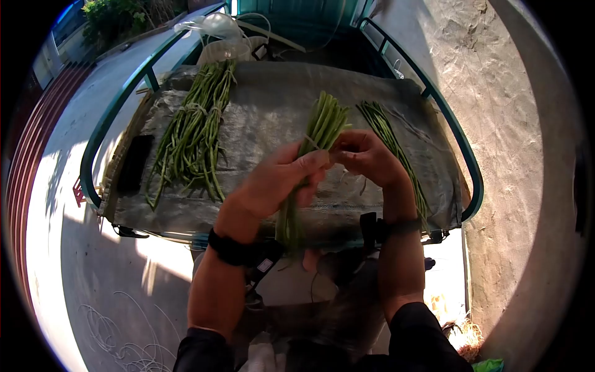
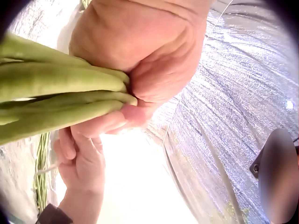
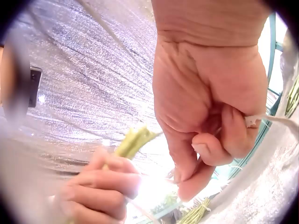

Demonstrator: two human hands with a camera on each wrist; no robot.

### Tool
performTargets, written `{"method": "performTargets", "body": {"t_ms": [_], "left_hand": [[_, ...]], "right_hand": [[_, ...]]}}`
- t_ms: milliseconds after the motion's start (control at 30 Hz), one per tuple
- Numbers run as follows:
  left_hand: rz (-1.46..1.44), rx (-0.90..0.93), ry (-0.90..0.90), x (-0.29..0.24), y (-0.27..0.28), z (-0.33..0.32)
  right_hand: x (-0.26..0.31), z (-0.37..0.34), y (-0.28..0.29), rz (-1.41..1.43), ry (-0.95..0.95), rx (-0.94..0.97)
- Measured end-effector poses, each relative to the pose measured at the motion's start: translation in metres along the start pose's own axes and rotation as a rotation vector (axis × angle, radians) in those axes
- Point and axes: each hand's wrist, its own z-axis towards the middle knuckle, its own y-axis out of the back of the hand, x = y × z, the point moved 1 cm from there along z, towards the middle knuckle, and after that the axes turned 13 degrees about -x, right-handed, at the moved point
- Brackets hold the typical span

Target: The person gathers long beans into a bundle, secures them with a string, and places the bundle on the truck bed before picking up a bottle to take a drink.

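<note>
My left hand [image 1: 273, 180] grips a bunch of long green beans [image 1: 327, 121] around its middle, over the cloth-covered cart bed. In the left wrist view the bean stalks [image 2: 56, 81] pass into the curled palm. Close beside it, my right hand [image 1: 370, 156] pinches a thin pale tie strip [image 3: 275, 120] between curled fingers; one end trails out past the little-finger side. A band of the strip crosses the bunch near the left thumb. In the right wrist view the left hand [image 3: 100, 186] holds the bunch, mostly hidden behind its fingers.
Tied long beans [image 1: 195, 133] lie at the left of the grey cloth [image 1: 266, 93], beside a black phone-like object [image 1: 135, 164]. A thinner row of beans [image 1: 393, 146] lies at the right, near loose strips [image 1: 412, 127]. Green rails [image 1: 458, 149] edge the cart. Behind stands a plastic-lined container [image 1: 226, 49].
</note>
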Motion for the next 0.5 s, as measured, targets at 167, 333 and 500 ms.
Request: {"method": "performTargets", "body": {"t_ms": [167,333,500], "left_hand": [[0.271,-0.266,-0.023,0.005,0.027,0.011],[0.581,-0.448,-0.262,0.025,0.031,0.026],[1.015,-0.608,-0.453,0.039,0.022,0.03]], "right_hand": [[0.006,-0.006,-0.008,-0.061,0.178,-0.05],[0.019,-0.008,-0.025,-0.115,0.196,-0.071],[0.017,-0.006,-0.036,-0.177,0.206,-0.112]]}}
